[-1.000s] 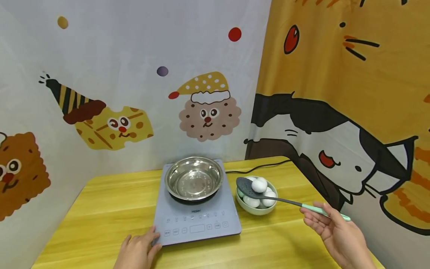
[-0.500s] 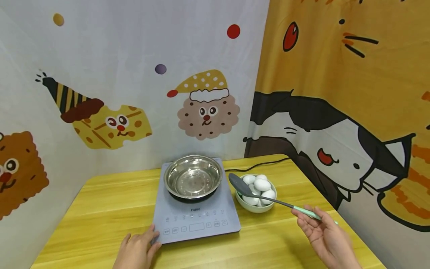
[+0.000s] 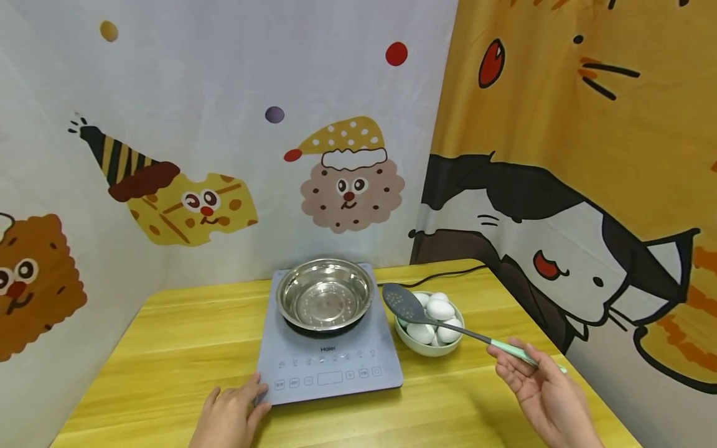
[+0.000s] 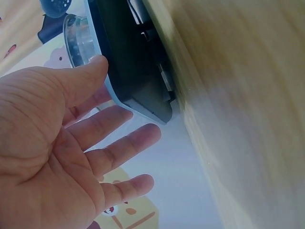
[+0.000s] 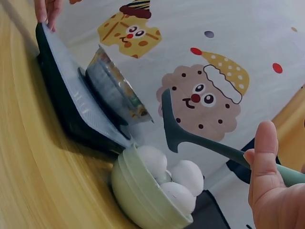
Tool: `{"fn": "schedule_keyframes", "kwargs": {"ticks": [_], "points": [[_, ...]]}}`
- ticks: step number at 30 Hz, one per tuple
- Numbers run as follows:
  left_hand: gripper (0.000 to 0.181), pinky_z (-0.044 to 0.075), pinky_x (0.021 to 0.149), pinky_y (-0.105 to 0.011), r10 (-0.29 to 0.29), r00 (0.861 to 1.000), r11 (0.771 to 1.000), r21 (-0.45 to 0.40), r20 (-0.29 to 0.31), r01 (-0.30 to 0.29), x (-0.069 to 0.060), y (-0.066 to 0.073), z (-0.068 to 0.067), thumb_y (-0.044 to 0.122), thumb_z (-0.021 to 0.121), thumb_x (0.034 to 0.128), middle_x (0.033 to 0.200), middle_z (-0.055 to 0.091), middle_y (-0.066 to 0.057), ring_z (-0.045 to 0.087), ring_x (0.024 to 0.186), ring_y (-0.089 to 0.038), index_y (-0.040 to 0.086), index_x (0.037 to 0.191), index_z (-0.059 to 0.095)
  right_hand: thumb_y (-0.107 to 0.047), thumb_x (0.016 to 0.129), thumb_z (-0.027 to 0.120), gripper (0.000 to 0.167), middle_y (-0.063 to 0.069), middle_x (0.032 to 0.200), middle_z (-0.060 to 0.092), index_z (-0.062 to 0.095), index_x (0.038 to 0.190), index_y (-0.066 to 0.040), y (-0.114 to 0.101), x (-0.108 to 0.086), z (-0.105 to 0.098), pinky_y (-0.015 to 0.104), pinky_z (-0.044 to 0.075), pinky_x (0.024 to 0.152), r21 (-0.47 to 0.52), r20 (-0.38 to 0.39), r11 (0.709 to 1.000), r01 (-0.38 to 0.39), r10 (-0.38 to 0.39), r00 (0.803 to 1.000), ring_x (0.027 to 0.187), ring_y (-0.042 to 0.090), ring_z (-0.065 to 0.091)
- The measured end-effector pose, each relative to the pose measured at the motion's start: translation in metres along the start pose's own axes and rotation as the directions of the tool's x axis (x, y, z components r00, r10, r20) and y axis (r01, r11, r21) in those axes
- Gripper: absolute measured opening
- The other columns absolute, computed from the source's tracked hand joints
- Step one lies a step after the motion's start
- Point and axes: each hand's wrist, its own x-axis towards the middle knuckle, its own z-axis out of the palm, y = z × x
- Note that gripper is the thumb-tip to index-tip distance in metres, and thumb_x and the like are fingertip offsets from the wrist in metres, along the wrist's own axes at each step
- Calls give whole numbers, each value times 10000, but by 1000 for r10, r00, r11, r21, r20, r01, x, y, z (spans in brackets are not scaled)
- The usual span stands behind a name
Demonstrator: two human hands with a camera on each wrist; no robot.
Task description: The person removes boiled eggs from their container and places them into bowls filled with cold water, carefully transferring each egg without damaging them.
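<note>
My right hand pinches the mint-green handle of a dark grey slotted spoon between thumb and fingers. The spoon's head hovers at the left rim of a pale green bowl heaped with several white eggs; no egg lies on it. In the right wrist view the spoon stands apart from the eggs. My left hand touches the front left corner of a grey induction cooker. From the left wrist, its thumb and index finger meet the cooker's edge while the other fingers stay spread.
A round stainless steel basin sits on the cooker's rear half, with a dark base under it. Behind the bowl a black cord runs over the yellow wooden table. Cartoon-printed curtains enclose the back and sides.
The spoon's head has left its place against an egg in the bowl and moved left and slightly up, tilting on the way. My right hand shifted left with it. The left hand stayed put.
</note>
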Motion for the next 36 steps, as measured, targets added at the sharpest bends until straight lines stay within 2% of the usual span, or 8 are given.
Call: {"fn": "schedule_keyframes", "kwargs": {"ticks": [4, 10, 14, 19, 24, 31, 34, 36], "points": [[325, 400, 1096, -813, -1, 1000, 1000, -1, -3, 1, 0, -1, 0, 261, 858, 903, 1389, 734, -146, 740, 1131, -392, 118, 1188, 793, -224, 1196, 333, 355, 130, 1256, 794, 653, 1286, -101, 1, 3, 8, 317, 653, 960, -112, 68, 985, 134, -127, 990, 1142, 205, 781], [319, 402, 1092, -814, -4, 1000, 1000, -3, -5, 4, -1, -2, 1, 262, 857, 903, 1390, 733, -147, 741, 1135, -393, 127, 1184, 792, -143, 1164, 438, 283, 123, 1250, 799, 577, 1380, -25, -2, 13, 22, 314, 659, 916, -379, 38, 857, 349, -362, 931, 1059, 189, 804], [322, 395, 1097, -814, -11, 1000, 1000, -4, 6, 11, 0, -1, 1, 269, 853, 908, 1399, 730, -137, 737, 1142, -387, 132, 1192, 789, -144, 1134, 522, 297, 116, 1221, 806, 551, 1396, -6, -8, 28, 20, 316, 656, 899, -424, -36, 821, 383, -438, 898, 1036, 180, 809], [326, 395, 1095, -819, -11, 1000, 1000, 0, 4, 11, 1, 0, 0, 271, 857, 904, 1391, 737, -126, 744, 1126, -377, 135, 1192, 790, -183, 1106, 586, 344, 91, 1154, 824, 525, 1403, -20, -15, 52, -4, 304, 665, 871, -355, -182, 862, 362, -444, 877, 1021, 167, 813], [316, 402, 1084, -824, 0, 1000, 1000, 2, -11, 0, -1, -1, 2, 271, 861, 897, 1388, 738, -122, 749, 1116, -376, 145, 1179, 789, -259, 1086, 620, 413, 36, 1047, 824, 458, 1420, -78, -20, 76, -42, 277, 674, 837, -230, -379, 941, 249, -322, 868, 978, 143, 811], [319, 403, 1085, -822, -8, 1000, 1000, 0, -4, 8, -1, 0, 2, 270, 864, 893, 1383, 741, -122, 752, 1122, -367, 147, 1178, 789, -302, 1104, 578, 315, -32, 950, 763, 505, 1384, -177, -18, 89, -65, 236, 665, 793, -198, -612, 968, 152, -243, 753, 879, 85, 780], [321, 402, 1088, -820, -10, 1000, 1000, 2, -11, 10, -1, 0, 2, 269, 863, 894, 1387, 739, -123, 751, 1120, -368, 148, 1182, 789, -335, 1090, 605, 319, -65, 925, 779, 504, 1364, -206, -14, 89, -70, 218, 657, 796, -219, -609, 970, 103, -218, 763, 883, 70, 774], [321, 400, 1091, -819, -12, 1000, 1000, 0, -16, 12, -2, 1, 1, 268, 862, 895, 1388, 738, -122, 751, 1122, -368, 148, 1183, 787, -386, 1078, 614, 344, -92, 914, 786, 504, 1353, -211, -11, 86, -73, 212, 653, 812, -252, -580, 966, 47, -190, 792, 892, 54, 774]]}}
